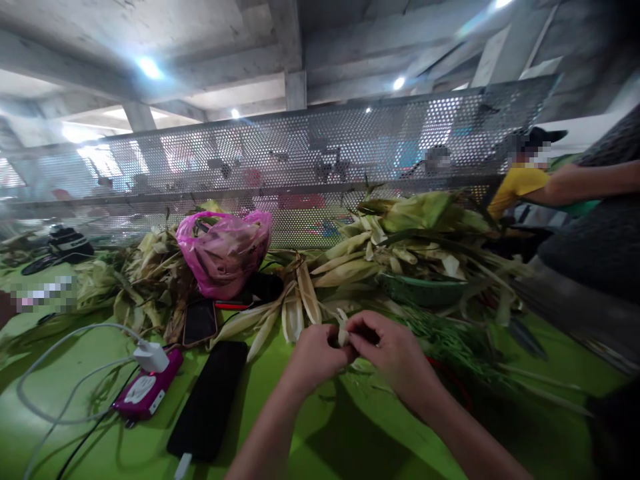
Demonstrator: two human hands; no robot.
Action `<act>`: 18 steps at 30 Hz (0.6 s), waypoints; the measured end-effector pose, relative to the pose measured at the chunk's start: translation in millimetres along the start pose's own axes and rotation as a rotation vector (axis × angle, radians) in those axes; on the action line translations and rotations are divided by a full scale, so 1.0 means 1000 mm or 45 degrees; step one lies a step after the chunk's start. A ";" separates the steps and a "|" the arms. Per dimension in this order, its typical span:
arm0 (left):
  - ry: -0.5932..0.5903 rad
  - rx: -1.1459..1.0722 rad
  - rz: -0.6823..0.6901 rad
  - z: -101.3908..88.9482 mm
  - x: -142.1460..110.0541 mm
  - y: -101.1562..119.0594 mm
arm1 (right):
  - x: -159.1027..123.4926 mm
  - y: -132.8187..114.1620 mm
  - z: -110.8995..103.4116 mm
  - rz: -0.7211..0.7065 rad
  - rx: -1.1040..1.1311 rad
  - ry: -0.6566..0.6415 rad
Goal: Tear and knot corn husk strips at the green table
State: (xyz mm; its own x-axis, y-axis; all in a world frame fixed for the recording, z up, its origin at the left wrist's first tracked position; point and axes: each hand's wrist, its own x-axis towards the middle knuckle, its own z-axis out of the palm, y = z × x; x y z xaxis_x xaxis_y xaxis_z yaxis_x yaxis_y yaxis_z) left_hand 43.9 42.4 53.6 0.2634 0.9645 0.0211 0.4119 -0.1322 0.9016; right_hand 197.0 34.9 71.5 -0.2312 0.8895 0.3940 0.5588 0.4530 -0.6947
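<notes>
A small pale piece of corn husk [343, 333] is pinched between my two hands, just above the green table [350, 420]. My left hand [317, 351] is closed with its thumb and fingers at the husk's left side. On the other side my right hand [385, 337] pinches it with thumb and forefinger. My fingers cover much of the piece, and its upper end sticks up between them. Long dry corn husks [295, 317] lie right behind my hands. Green stringy strands [450, 340] spread to the right of my right hand.
A pink plastic bag [225, 253] of husks stands behind. Husks heap over a green basket [425, 290]. At left lie a large black phone [210, 400], a smaller phone [200, 322], a purple power strip [150, 390] and cables. Beyond runs a perforated metal screen [300, 160]; people are at right.
</notes>
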 end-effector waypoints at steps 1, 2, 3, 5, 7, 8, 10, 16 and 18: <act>0.022 -0.014 0.018 0.000 0.000 0.001 | 0.000 0.000 0.000 0.055 0.049 0.019; 0.034 -0.033 0.039 0.000 0.001 0.002 | 0.001 0.000 0.001 0.097 0.100 0.028; 0.040 -0.051 0.054 -0.001 0.001 0.003 | 0.001 0.000 0.001 0.125 0.150 0.031; 0.046 -0.045 0.051 -0.001 0.001 0.002 | 0.002 -0.002 0.000 0.145 0.231 0.024; 0.058 0.005 0.030 -0.002 0.002 0.000 | 0.002 -0.002 -0.001 0.133 0.275 -0.011; 0.065 0.032 0.023 -0.003 0.002 -0.001 | 0.002 -0.002 -0.002 0.116 0.276 -0.036; 0.076 0.077 0.018 -0.004 0.002 -0.003 | 0.002 -0.002 -0.005 0.065 0.245 -0.093; 0.015 0.113 0.039 -0.006 -0.001 -0.006 | -0.001 -0.008 -0.008 -0.042 0.129 -0.209; -0.003 0.136 0.061 -0.007 -0.002 -0.004 | -0.001 -0.010 -0.006 -0.057 0.161 -0.210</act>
State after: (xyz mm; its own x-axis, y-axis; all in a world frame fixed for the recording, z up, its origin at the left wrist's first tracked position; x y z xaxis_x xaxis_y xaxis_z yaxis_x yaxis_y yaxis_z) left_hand 35.5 42.4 52.8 0.2875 0.9558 0.0621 0.4893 -0.2023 0.8483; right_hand 196.6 29.3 81.5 -0.3868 0.8612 0.3296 0.4428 0.4870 -0.7528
